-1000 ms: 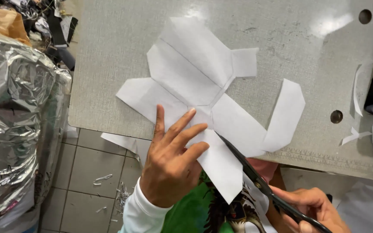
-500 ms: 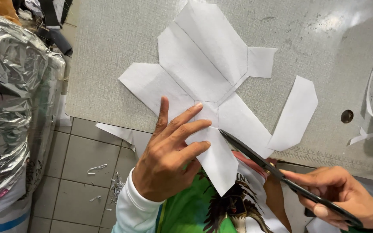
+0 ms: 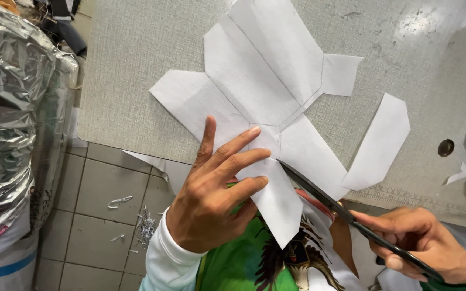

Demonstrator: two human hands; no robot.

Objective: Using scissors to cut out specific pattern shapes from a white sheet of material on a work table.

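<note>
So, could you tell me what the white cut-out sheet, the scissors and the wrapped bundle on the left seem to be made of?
White sheet: matte paper by its look, with sharp creases and pencil lines. Scissors: dark, probably metal blades; the handle is hidden in the right hand. Wrapped bundle: crinkled, mirror-shiny foil.

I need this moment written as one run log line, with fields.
left hand: flat on white paper pattern | right hand: holds black scissors, blades at paper edge | surface: grey table
</note>
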